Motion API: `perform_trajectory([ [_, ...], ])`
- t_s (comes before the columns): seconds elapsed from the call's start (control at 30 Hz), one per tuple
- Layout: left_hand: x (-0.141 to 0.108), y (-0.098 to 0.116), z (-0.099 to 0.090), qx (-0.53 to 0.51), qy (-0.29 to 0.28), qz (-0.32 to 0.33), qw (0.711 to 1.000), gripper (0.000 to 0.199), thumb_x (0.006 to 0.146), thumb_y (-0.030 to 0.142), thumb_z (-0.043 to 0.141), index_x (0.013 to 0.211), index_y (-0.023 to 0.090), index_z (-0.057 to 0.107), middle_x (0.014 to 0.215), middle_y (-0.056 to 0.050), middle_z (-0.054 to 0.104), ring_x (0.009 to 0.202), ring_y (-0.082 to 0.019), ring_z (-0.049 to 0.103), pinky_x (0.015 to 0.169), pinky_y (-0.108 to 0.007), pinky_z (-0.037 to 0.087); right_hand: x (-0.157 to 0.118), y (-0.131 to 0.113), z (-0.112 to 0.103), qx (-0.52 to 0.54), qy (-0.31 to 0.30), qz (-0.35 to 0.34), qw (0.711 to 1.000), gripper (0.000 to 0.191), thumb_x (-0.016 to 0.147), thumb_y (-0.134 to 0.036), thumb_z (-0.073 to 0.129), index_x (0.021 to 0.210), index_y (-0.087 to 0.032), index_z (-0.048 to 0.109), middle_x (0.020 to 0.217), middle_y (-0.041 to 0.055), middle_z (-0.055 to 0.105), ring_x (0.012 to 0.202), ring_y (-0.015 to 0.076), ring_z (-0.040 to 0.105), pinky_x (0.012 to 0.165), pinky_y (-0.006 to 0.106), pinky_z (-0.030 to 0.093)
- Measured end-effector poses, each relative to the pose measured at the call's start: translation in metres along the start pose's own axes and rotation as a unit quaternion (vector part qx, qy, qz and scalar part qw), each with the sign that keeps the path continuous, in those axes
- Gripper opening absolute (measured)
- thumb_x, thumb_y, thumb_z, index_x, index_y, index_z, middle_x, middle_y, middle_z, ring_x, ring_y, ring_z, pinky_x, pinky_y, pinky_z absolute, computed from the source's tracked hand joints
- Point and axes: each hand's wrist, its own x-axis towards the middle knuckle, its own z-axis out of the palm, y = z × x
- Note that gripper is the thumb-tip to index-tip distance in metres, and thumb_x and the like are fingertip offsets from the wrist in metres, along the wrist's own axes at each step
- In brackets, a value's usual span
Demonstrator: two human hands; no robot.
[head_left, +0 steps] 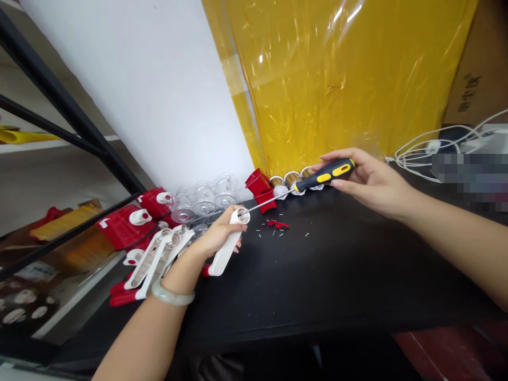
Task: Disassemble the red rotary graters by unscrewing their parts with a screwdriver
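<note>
My left hand (220, 233) is closed round a white crank handle (225, 254) with a red grip at its lower end, held tilted above the black table. In my right hand (371, 182) is a screwdriver (325, 175) with a black and yellow handle. Its metal shaft slants down to the left, and the tip reaches into the round end of the white handle, where it is hidden. Small screws and a red piece (278, 225) lie on the table just right of my left hand.
More white handles (159, 259), red housings (129, 225) and clear plastic cups (202, 197) crowd the left. Red parts (260, 188) and patterned metal drums (292, 181) stand along the back of the black table (317, 275). White cables (416, 151) coil at the right.
</note>
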Motion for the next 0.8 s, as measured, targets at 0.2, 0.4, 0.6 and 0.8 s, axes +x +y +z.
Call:
perform_trajectory([
  [0.2,-0.003,0.0041,0.0,-0.004,0.001,-0.012,1.0,0.048,0.071,0.023,0.065,0.112,0.026,0.04,0.069,0.005,0.052,0.047,-0.012,0.054,0.041,-0.024,0.049,-0.0037,0.0031,0.0021,-0.132,0.039,0.039,0.99,0.041,0.091,-0.059,0.041,0.101,-0.024,0.058,0.069,0.0027,0.061,0.059,0.019,0.06,0.056,0.034,0.049],
  [0.4,-0.0021,0.0045,-0.002,-0.006,0.013,-0.018,1.0,0.051,0.069,0.024,0.067,0.113,0.026,0.04,0.068,0.005,0.052,0.046,-0.012,0.054,0.04,-0.024,0.048,-0.0019,0.0025,-0.0015,-0.153,0.038,-0.016,0.987,0.032,0.084,-0.047,0.06,0.109,-0.028,0.058,0.105,0.0071,0.063,0.09,0.0253,0.063,0.074,0.039,0.052],
  [0.6,0.0006,0.0023,-0.0071,-0.014,0.018,-0.014,1.0,0.056,0.068,0.025,0.067,0.118,0.027,0.04,0.071,0.004,0.054,0.046,-0.011,0.054,0.042,-0.023,0.048,-0.0015,-0.0016,0.0041,-0.065,0.056,-0.009,0.996,0.038,0.076,-0.043,0.071,0.108,-0.03,0.057,0.113,0.0061,0.063,0.104,0.0271,0.062,0.087,0.042,0.053],
  [0.8,0.0001,0.0005,-0.0068,-0.005,0.0,-0.016,1.0,0.055,0.07,0.025,0.067,0.118,0.027,0.039,0.071,0.004,0.054,0.047,-0.012,0.055,0.042,-0.025,0.049,0.0009,-0.0043,0.002,-0.027,0.053,-0.015,0.998,0.033,0.077,-0.038,0.07,0.108,-0.03,0.058,0.116,0.0046,0.065,0.113,0.0274,0.06,0.098,0.046,0.049],
])
